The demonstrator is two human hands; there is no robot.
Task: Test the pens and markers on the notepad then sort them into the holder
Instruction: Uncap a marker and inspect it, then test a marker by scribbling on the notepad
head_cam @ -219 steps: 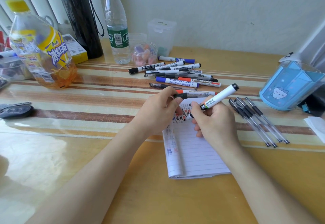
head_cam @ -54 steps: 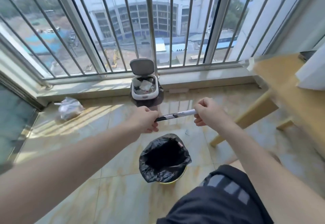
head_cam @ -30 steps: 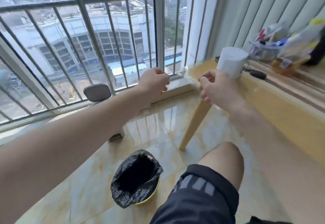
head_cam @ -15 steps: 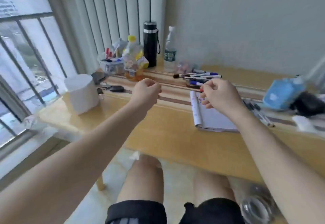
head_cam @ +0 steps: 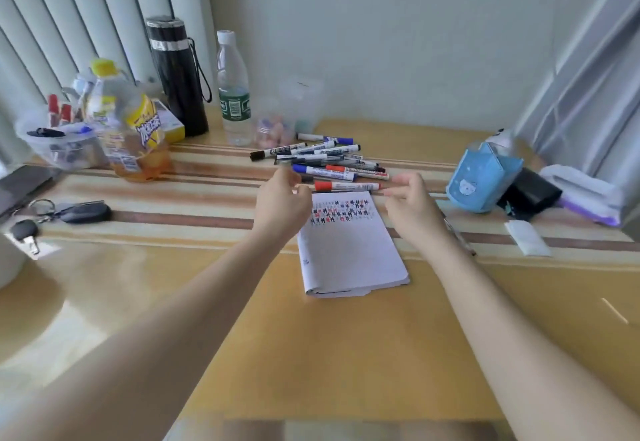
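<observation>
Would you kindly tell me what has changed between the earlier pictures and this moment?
The black marker that both hands held over the notepad, then over a bin, is gone: the left hand and right hand now hover empty above the notepad, near the marker pile. Notepad, pile and blue holder lie as before.

There is one notepad (head_cam: 349, 250), one blue holder (head_cam: 483, 177), one black flask (head_cam: 178, 77), one water bottle (head_cam: 233, 94), one yellow-labelled drink bottle (head_cam: 131, 129) and two car keys (head_cam: 85, 212), all on one table (head_cam: 311, 354). The markers (head_cam: 323, 163) lie in a single overlapping heap, so the tally is unsure: roughly ten, with two red caps and at least two blue caps among them. One clear tub (head_cam: 59, 153) at the left edge holds a few more pens (head_cam: 45, 133), too blurred to count.
</observation>
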